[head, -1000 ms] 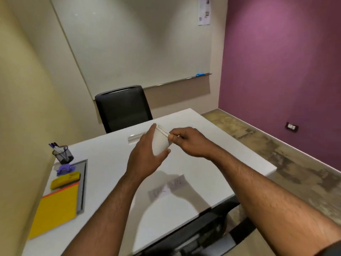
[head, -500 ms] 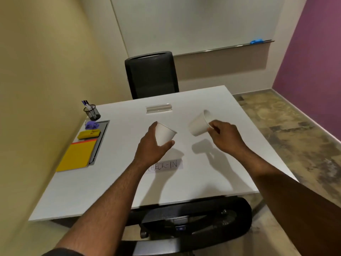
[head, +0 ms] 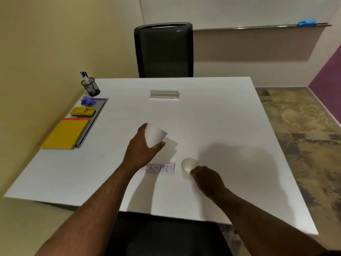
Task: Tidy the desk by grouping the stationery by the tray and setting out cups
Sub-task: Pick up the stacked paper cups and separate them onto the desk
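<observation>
My left hand (head: 142, 152) grips a white paper cup (head: 155, 135), tilted with its mouth to the upper right, above the middle of the white desk (head: 221, 126). My right hand (head: 206, 179) holds a second white paper cup (head: 188, 168) by its rim; this cup stands upright on the desk just right of a paper sign reading "CHECK-IN" (head: 162, 169). At the desk's left edge lies a grey tray (head: 96, 115) with a yellow notepad (head: 66, 133), a yellow stapler (head: 83, 111) and a purple clip-like item (head: 88, 101). A black mesh pen holder (head: 90, 87) stands behind the tray.
A clear acrylic sign holder (head: 164, 94) lies at the desk's far middle. A black office chair (head: 164, 50) stands behind the desk, another chair seat (head: 166, 237) below the near edge. A yellow wall runs along the left side.
The two cups were pulled apart from one stack. My right hand brought its cup down and toward me onto the desk beside the sign. The camera tilted down and left.
</observation>
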Available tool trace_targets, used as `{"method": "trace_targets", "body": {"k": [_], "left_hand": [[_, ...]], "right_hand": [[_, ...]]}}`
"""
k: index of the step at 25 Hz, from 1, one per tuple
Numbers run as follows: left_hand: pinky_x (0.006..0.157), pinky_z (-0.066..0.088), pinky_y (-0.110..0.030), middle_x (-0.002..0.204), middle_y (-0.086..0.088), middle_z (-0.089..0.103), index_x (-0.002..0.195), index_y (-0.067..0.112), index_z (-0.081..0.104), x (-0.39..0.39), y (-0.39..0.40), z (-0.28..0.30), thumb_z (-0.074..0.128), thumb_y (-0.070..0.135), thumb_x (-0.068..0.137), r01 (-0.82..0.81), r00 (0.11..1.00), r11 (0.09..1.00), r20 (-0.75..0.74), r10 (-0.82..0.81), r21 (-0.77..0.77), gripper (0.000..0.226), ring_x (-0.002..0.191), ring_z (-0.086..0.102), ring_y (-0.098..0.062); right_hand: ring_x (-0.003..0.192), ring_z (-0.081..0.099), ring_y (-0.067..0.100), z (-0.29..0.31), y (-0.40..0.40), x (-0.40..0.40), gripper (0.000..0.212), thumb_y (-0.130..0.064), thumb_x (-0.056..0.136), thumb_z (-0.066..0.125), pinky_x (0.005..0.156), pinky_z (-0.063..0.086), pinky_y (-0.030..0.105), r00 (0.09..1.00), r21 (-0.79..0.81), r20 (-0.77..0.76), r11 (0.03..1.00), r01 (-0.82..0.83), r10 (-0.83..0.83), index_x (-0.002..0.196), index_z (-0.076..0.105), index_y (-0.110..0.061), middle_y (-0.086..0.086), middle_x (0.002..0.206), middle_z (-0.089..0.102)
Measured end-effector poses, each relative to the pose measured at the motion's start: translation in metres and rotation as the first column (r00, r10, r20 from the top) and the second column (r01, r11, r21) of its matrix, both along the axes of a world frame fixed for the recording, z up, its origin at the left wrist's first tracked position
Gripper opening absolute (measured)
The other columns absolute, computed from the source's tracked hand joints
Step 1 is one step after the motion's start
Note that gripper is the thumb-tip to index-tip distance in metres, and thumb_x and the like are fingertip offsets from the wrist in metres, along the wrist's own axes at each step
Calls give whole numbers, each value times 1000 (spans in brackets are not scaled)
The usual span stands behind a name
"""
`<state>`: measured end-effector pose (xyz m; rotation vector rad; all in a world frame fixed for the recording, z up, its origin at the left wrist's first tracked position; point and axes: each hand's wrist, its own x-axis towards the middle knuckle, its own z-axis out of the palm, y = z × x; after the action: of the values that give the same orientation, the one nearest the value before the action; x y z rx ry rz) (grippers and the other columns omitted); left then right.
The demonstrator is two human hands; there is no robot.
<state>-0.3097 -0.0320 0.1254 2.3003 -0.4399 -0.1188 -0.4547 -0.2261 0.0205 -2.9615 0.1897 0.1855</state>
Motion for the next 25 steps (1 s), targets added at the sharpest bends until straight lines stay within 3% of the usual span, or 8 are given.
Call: {"method": "trace_targets", "body": {"k": [3, 6, 9, 14, 19, 22, 25], "left_hand": [[80, 44, -26, 128, 6, 56, 142, 28, 30, 2, -11, -7, 72, 56, 72, -30, 1000, 999, -9, 30, 30, 86, 100, 51, -10], [81, 44, -27, 132, 2, 56, 143, 25, 31, -2, -34, -9, 73, 54, 73, -58, 998, 997, -15, 59, 57, 87, 104, 54, -14], [82, 42, -25, 133, 2, 56, 143, 25, 31, -19, -83, -2, 74, 55, 73, -33, 999, 999, 5, 33, 30, 88, 110, 57, -17], [83, 41, -24, 134, 7, 55, 143, 30, 30, -89, -204, 2, 73, 59, 71, 43, 999, 999, 1, -43, -23, 88, 112, 56, -15], [87, 40, -24, 136, 4, 55, 142, 26, 34, -193, -329, -20, 76, 52, 72, 85, 994, 996, -60, -86, -24, 85, 119, 56, -20], [85, 40, -20, 136, 5, 55, 141, 25, 36, -237, -391, -29, 77, 51, 71, 130, 989, 991, -66, -132, -34, 85, 116, 55, -16], [79, 39, -14, 130, 10, 55, 140, 28, 37, -261, -438, -34, 73, 63, 67, 162, 984, 985, -65, -166, -63, 88, 106, 51, -5]], "right_hand": [[96, 65, 27, -6, -8, 11, 26, -19, 91, 55, 79, 54, 36, 998, 19, 45, 999, -49, 48, 116, 62, -20, 2, 114, 66], [87, 69, 20, 0, -26, 4, 44, -37, 75, 75, 73, 55, 32, 964, 8, 262, 999, -53, 49, 115, 64, -25, -6, 113, 68], [92, 68, 16, 14, -67, -17, 47, -41, 82, 69, 76, 57, 32, 933, 217, 352, 976, -6, -73, 123, 59, -23, -6, 112, 69], [93, 60, 6, 43, -175, -83, 51, -44, 88, 59, 83, 53, 30, 932, 602, 232, 794, 87, -278, 135, 41, -36, -16, 114, 62], [97, 61, 7, 75, -306, -154, 57, -45, 90, 54, 80, 53, 28, 967, 683, 137, 727, 66, -216, 138, 23, -51, -15, 116, 60], [96, 60, 3, 81, -369, -187, 47, -49, 89, 56, 79, 50, 21, 971, 700, 58, 702, 126, -233, 132, 38, -50, -9, 118, 65], [91, 64, 4, 82, -415, -199, 32, -45, 89, 59, 71, 51, 19, 973, 679, 50, 723, 131, -224, 120, 54, -39, -7, 114, 70]]}}
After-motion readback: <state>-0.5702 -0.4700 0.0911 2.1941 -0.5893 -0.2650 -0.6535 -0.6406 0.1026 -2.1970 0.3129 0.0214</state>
